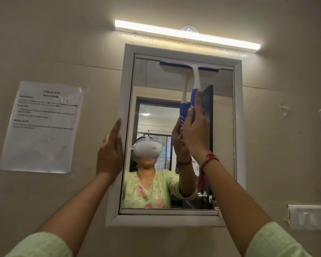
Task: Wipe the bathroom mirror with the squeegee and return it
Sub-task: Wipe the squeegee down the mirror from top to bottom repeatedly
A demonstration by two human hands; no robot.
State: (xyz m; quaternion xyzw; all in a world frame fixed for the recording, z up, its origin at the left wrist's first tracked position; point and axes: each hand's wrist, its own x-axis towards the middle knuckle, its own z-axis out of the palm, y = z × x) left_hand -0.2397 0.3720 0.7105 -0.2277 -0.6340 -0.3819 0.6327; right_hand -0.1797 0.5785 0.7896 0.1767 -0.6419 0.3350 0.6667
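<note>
The mirror (152, 93) hangs on the wall in a white frame (238, 127). A white and blue squeegee (195, 78) rests against the glass, its blade lying along the mirror's top edge at the right half. My right hand (195, 132) is shut on the squeegee's blue handle, arm stretched upward. My left hand (110, 151) lies flat with fingers extended against the left side of the frame, holding nothing. The glass reflects the squeegee, my arm and a person wearing a headset.
A lit tube light (187, 35) runs above the mirror, with a clear suction hook (189, 29) behind it. A printed sheet (43, 127) is taped to the wall at the left. A white switch plate (310, 217) sits at lower right.
</note>
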